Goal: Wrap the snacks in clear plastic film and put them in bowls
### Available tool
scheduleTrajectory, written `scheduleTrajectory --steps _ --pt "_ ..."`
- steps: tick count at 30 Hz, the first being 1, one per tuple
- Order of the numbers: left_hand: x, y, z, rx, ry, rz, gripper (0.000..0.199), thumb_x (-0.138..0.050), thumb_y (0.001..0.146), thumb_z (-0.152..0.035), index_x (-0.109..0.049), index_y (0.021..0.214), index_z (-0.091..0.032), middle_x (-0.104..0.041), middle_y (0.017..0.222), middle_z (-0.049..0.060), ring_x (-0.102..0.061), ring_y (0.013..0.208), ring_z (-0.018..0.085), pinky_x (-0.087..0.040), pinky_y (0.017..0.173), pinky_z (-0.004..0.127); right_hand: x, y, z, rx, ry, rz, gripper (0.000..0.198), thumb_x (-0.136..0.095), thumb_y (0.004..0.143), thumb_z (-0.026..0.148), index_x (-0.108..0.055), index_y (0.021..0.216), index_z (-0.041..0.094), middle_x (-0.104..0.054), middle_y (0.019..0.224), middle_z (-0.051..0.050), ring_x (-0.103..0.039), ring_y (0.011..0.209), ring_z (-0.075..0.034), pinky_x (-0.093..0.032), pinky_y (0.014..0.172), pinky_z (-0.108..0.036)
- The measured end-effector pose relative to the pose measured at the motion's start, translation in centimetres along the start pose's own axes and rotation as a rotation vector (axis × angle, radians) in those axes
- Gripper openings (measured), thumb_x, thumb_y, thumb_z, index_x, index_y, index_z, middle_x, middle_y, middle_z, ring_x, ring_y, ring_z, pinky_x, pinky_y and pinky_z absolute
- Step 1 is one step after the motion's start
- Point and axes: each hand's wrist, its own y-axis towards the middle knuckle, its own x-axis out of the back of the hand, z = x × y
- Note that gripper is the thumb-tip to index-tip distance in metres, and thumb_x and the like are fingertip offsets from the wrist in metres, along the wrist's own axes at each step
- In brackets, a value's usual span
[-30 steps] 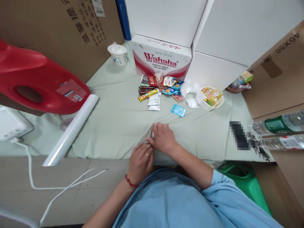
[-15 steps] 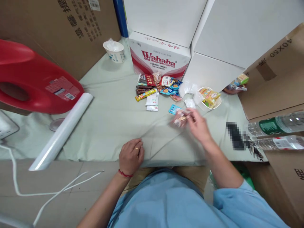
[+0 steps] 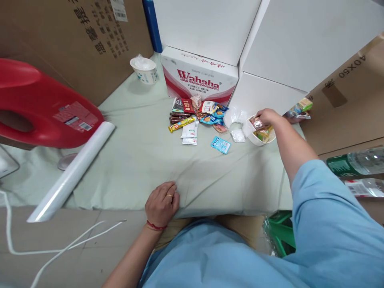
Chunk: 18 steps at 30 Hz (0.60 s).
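Note:
My right hand [image 3: 268, 116] is over the white bowl [image 3: 255, 140] at the right, its fingers closed on a small reddish-brown snack packet [image 3: 256, 123] inside the rim. Yellow and green packets [image 3: 264, 134] lie in the bowl beneath; my hand covers part of them. Just left of the bowl are crumpled clear plastic wrappers [image 3: 238, 136] and a flat light-blue packet [image 3: 220, 145]. My left hand [image 3: 162, 203] rests near the table's front edge, fingers curled in, holding nothing that shows.
Behind, against the Wahaha carton [image 3: 201, 78], lie several snack packets, among them a yellow bar [image 3: 181, 124] and white sachets [image 3: 190, 132]. A paper cup [image 3: 145, 76], a red jug [image 3: 45, 108] and a white roll [image 3: 72, 172] stand or lie leftward. Plastic bottles [image 3: 357, 162] are at far right.
My right hand has carried the snack packet from the table's middle rightward and back into the bowl. The light-blue packet now shows fully. My left hand stays resting.

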Motion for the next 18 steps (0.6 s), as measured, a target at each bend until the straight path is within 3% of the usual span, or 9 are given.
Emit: scheduleTrajectory --steps 2,4,6,9,12,15,18 --pt "-0.1 -0.1 0.0 0.012 -0.005 0.005 0.026 -0.064 0.083 -0.007 -0.066 0.105 -0.021 -0.078 0.104 0.009 -0.074 0.096 0.024 -0.056 0.087 0.037 -0.6 0.1 0.0 -0.008 -0.051 0.179 0.034 -0.068 0.086 0.044 -0.08 0.088 0.012 -0.078 0.088 -0.009 -0.067 0.081 -0.019 -0.048 0.08 -0.03" --pt "-0.1 -0.2 0.0 0.017 -0.013 0.003 0.026 -0.064 0.083 -0.007 -0.067 0.105 -0.021 -0.078 0.104 0.009 -0.074 0.096 0.024 -0.056 0.086 0.037 -0.9 0.1 -0.3 -0.003 -0.121 0.401 0.039 -0.059 0.092 0.041 -0.081 0.096 0.009 -0.078 0.092 -0.009 -0.066 0.08 -0.015 -0.045 0.08 -0.028" --pt "-0.2 -0.2 0.0 0.021 -0.019 -0.006 0.027 -0.064 0.082 -0.007 -0.067 0.105 -0.022 -0.078 0.105 0.009 -0.074 0.095 0.024 -0.056 0.085 0.037 -1.4 -0.2 -0.7 0.006 -0.181 0.528 0.039 -0.054 0.096 0.037 -0.08 0.107 0.01 -0.077 0.1 -0.009 -0.065 0.087 -0.015 -0.043 0.084 -0.03" --pt "-0.2 -0.2 0.0 0.022 -0.012 -0.008 0.027 -0.064 0.082 -0.007 -0.066 0.104 -0.022 -0.078 0.104 0.009 -0.074 0.094 0.024 -0.056 0.084 0.037 -2.3 -1.1 -1.0 0.042 -0.33 0.397 0.033 -0.063 0.092 0.032 -0.076 0.119 0.019 -0.073 0.114 -0.013 -0.06 0.11 -0.028 -0.041 0.097 -0.043" --pt "-0.1 0.0 0.0 0.003 -0.002 -0.002 0.027 -0.065 0.081 -0.006 -0.065 0.104 -0.02 -0.078 0.103 0.01 -0.073 0.094 0.025 -0.057 0.084 0.037 -2.7 -2.0 -1.4 0.094 -0.472 0.207 0.036 -0.05 0.1 0.031 -0.07 0.127 0.017 -0.065 0.127 -0.02 -0.048 0.125 -0.038 -0.037 0.099 -0.053" --pt "0.0 0.1 -0.1 -0.002 -0.001 -0.009 0.027 -0.065 0.081 -0.006 -0.065 0.104 -0.02 -0.078 0.103 0.01 -0.073 0.093 0.025 -0.056 0.083 0.037 -2.5 -2.2 -2.0 0.096 -0.504 0.091 0.04 -0.044 0.103 0.032 -0.066 0.128 0.01 -0.06 0.131 -0.024 -0.045 0.125 -0.038 -0.036 0.098 -0.051" --pt "-0.1 0.1 -0.2 0.007 0.0 -0.019 0.027 -0.065 0.081 -0.006 -0.066 0.104 -0.021 -0.078 0.103 0.009 -0.073 0.094 0.024 -0.056 0.084 0.037 -2.2 -2.3 -1.7 0.113 -0.506 0.139 0.039 -0.04 0.103 0.029 -0.065 0.125 0.008 -0.064 0.122 -0.023 -0.053 0.113 -0.032 -0.038 0.091 -0.043"
